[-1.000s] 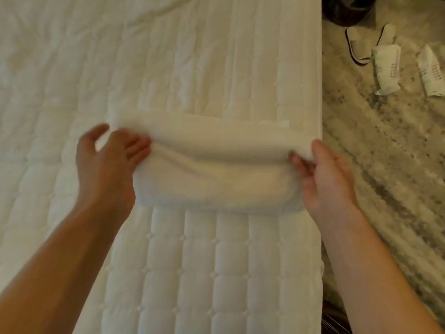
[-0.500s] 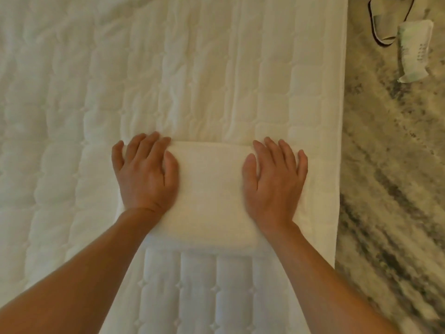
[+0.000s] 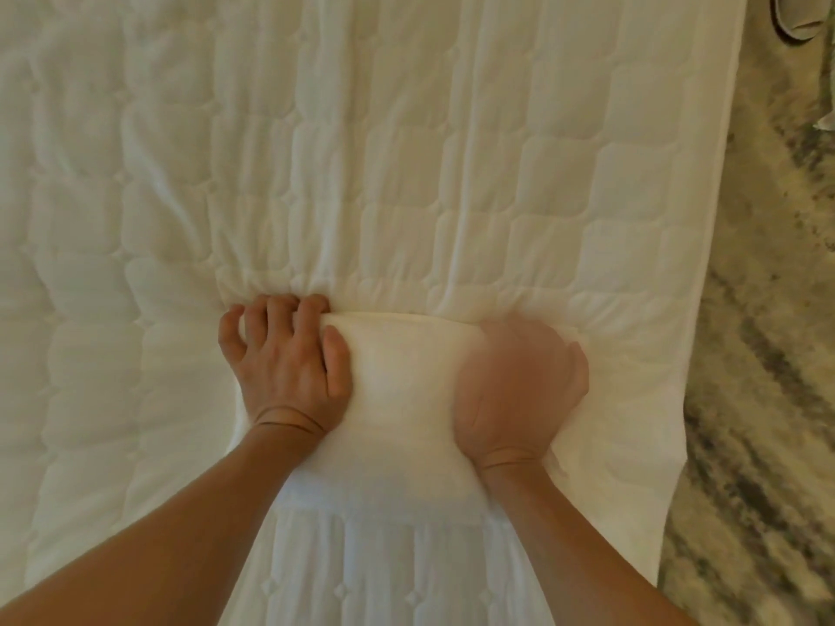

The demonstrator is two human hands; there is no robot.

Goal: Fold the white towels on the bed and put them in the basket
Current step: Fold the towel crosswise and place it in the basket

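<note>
A folded white towel [image 3: 402, 381] lies on the quilted white bed [image 3: 316, 151], near its right edge. My left hand [image 3: 284, 368] grips the towel's far left corner: the fingers curl over the far edge and the thumb lies on top. My right hand [image 3: 519, 386] is blurred by motion. It sits on the towel's right part, and its fingers seem to curl round the far edge. No basket is in view.
The bed's right edge [image 3: 705, 309] runs down the right side, with mottled grey carpet [image 3: 768, 377] beyond it. A slipper [image 3: 799, 15] lies on the carpet at the top right. The quilt bunches slightly just beyond the towel.
Both hands lay flat on the folded towel half a second ago. Now their fingers have slid to its far edge and curled over it, and the right hand is still moving.
</note>
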